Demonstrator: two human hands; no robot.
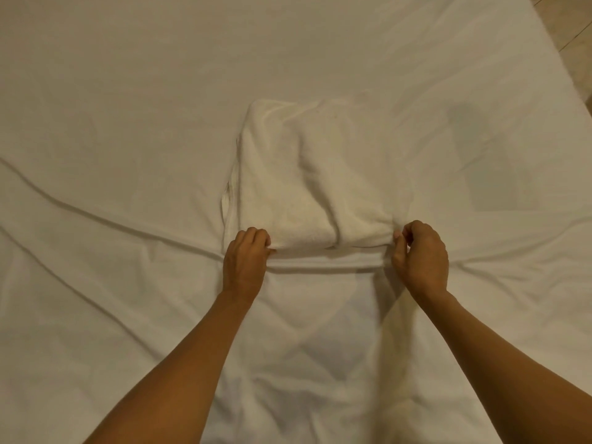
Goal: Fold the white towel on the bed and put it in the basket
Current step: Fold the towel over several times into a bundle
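A white towel (317, 174) lies folded into a thick, roughly square stack in the middle of the bed (128, 107). My left hand (245, 261) pinches its near left corner. My right hand (421, 256) pinches its near right corner. The near edge of the towel is bunched between the two hands, with a ridge of sheet pulled up under it. No basket is in view.
The white sheet is wrinkled, with long creases running left and right from the towel. The bed's edge and a strip of pale floor (573, 30) show at the top right corner.
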